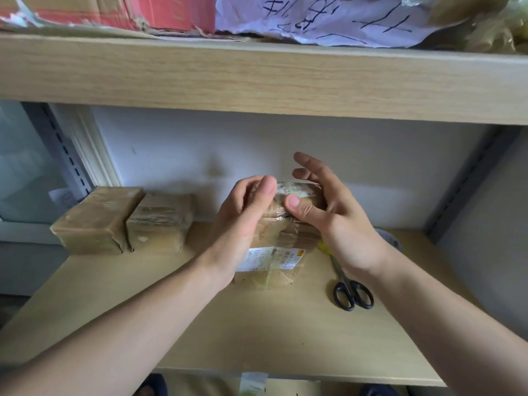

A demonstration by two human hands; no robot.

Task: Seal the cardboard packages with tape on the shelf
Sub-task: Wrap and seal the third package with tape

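Pale wood-grain laminate forms the shelf (177, 324), backed by a white wall, with a second board above carrying torn cardboard and scrawled paper. At centre stands a tape-glossed cardboard package (274, 252) with a white label; the left hand (243, 212) grips its left side, and the right hand (323, 204) presses a thumb on top, fingers spread. Two taped packages (125, 221) sit far left; black-handled scissors (350, 290) lie right.

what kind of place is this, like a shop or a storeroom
Probably a storeroom or packing corner. A wooden shelf holds two taped packages, scissors lie nearby, and torn cardboard boxes and a handwritten paper sit above.
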